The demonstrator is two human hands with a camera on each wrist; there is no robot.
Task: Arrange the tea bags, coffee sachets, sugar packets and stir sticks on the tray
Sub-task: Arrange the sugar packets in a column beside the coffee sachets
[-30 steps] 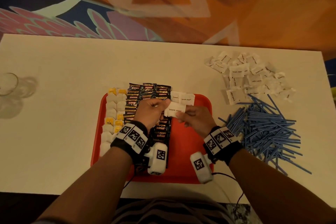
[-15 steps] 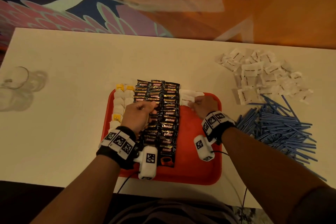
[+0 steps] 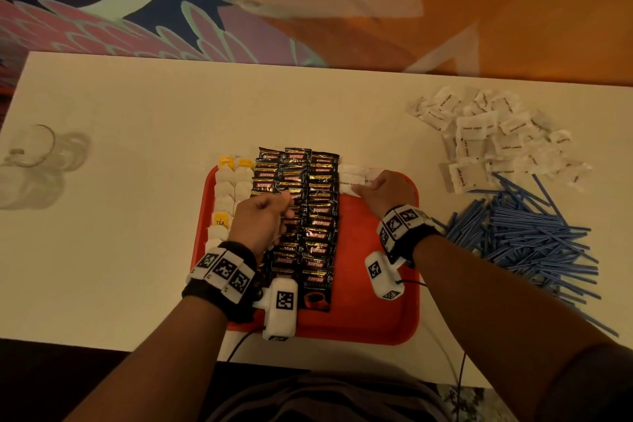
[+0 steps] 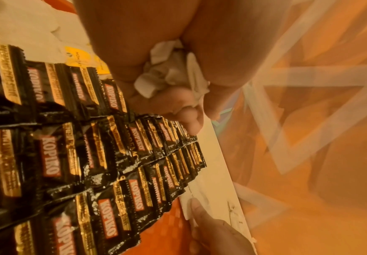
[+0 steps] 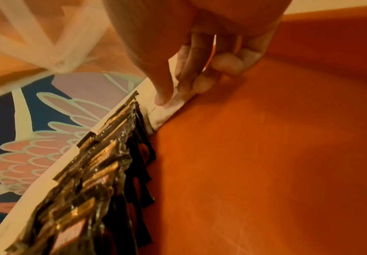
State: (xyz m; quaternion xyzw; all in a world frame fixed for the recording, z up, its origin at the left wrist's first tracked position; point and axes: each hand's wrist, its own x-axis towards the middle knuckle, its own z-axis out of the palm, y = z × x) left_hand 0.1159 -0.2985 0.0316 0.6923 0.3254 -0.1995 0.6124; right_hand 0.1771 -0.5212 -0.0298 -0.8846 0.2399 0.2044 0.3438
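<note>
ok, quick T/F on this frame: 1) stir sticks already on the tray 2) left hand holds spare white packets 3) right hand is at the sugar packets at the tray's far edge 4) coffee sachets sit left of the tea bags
1) False. The blue stir sticks lie on the table, right of the tray.
2) True. The left hand grips crumpled white packets.
3) True. The right hand presses the sugar packets there.
4) False. The coffee sachets sit right of the tea bags.

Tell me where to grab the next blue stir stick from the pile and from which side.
Pinch one of the stir sticks that pokes out at the pile's near right fringe, by its free end, coming from above with the right hand. They are thin, lie flat and criss-crossed on the table, so a mid-pile grab would likely drag neighbours.
</note>
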